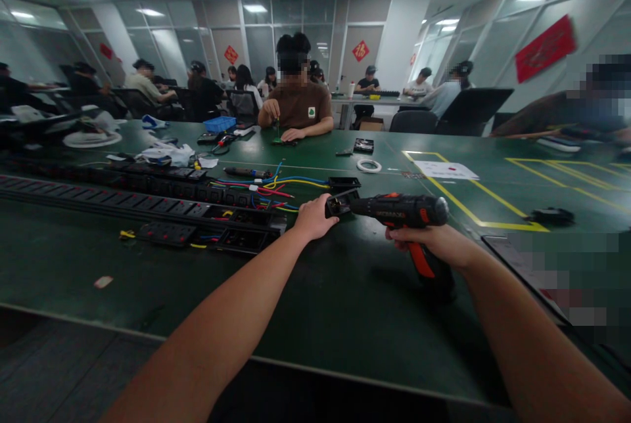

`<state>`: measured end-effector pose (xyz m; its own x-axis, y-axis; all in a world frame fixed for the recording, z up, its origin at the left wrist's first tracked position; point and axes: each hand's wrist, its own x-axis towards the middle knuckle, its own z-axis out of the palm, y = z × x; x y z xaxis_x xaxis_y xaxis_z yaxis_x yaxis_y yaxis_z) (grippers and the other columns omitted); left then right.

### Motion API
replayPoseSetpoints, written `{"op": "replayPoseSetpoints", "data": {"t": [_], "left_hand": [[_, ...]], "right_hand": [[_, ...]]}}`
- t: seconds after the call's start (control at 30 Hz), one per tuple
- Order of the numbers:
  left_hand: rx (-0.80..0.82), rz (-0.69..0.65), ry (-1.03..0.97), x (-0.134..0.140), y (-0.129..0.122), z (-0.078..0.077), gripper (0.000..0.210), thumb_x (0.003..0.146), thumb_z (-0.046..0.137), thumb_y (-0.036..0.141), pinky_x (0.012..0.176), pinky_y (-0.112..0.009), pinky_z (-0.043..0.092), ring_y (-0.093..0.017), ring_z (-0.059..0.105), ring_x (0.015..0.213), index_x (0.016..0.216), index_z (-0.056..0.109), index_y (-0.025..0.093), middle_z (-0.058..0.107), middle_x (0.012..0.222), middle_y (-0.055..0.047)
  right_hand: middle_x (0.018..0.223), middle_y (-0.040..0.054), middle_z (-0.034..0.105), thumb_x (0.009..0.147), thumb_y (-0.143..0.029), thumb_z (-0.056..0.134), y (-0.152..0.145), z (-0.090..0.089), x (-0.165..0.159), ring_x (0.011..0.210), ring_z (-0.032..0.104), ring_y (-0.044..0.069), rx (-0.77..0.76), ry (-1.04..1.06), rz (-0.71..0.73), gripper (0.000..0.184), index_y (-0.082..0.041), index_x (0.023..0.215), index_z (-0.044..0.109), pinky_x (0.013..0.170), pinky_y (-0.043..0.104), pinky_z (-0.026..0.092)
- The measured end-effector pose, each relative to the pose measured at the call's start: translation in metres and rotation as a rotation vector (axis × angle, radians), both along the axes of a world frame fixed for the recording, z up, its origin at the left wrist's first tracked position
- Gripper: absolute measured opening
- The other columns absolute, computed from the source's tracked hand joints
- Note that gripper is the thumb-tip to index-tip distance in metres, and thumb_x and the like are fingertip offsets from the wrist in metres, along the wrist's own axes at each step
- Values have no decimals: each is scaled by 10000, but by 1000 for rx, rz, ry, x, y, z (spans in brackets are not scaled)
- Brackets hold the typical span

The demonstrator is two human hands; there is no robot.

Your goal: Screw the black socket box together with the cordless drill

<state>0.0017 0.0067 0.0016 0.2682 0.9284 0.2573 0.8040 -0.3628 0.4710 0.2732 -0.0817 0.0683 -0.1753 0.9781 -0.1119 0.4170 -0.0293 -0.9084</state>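
My right hand (434, 242) is wrapped round the handle of a black and orange cordless drill (401, 208), its front end pointing left. That front end meets a small black housing (344, 202), which my left hand (315, 218) grips from its near left side. Whether the bit touches a screw inside cannot be made out. Blue, yellow and red wires (290, 181) lie just beyond my left hand. Long black power strips (128, 203) with rows of sockets stretch off to the left, and a loose socket section (167, 234) lies in front of them.
Across the green table (197, 305) a person (300, 104) works with a screwdriver. A blue tray (219, 124), a roll of white tape (369, 166) and a paper sheet (446, 170) lie farther back. A dark flat device (517, 272) lies to my right; another person leans in beyond.
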Motion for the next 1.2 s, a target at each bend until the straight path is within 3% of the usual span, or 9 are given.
{"op": "replayPoseSetpoints", "data": {"t": [0.87,1.2], "left_hand": [[-2,6,25,0,2,-1,646,879,750,402,1068,-437,464,-321,655,1237,1449,499,232,701,1337,-124],[-4,9,20,0,3,-2,633,874,765,400,1055,-429,473,-320,663,1232,1435,514,249,714,1319,-116]], "right_hand": [[669,6,678,649,-365,816,-2,6,-6,649,598,197,25,-61,23,245,-196,807,737,617,322,449],[786,32,728,642,-364,835,-1,2,-3,677,625,203,4,14,37,288,-191,858,753,652,338,483]]}}
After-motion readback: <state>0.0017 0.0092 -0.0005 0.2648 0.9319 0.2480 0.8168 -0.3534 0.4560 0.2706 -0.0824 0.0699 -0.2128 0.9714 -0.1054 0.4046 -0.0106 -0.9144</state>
